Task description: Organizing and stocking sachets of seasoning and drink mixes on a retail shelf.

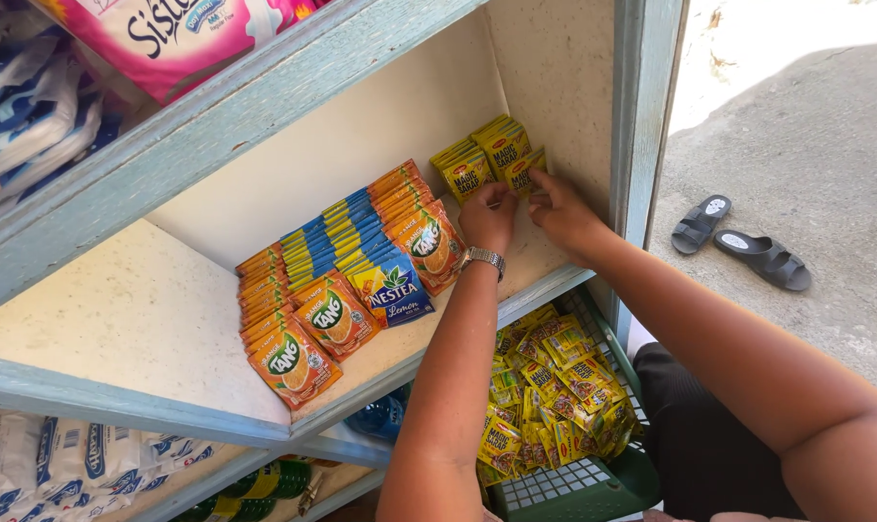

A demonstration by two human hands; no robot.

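Head view: left hand [487, 217] and right hand [559, 208] both pinch yellow seasoning sachets [496, 155] standing on the shelf [139, 309].

Small yellow foil seasoning sachets with red labels [487, 155] stand upright in short overlapping rows at the shelf's back right corner, just beyond both grips. The nearest sachet [522, 174] leans between the fingertips, seemingly pinched by both grips.
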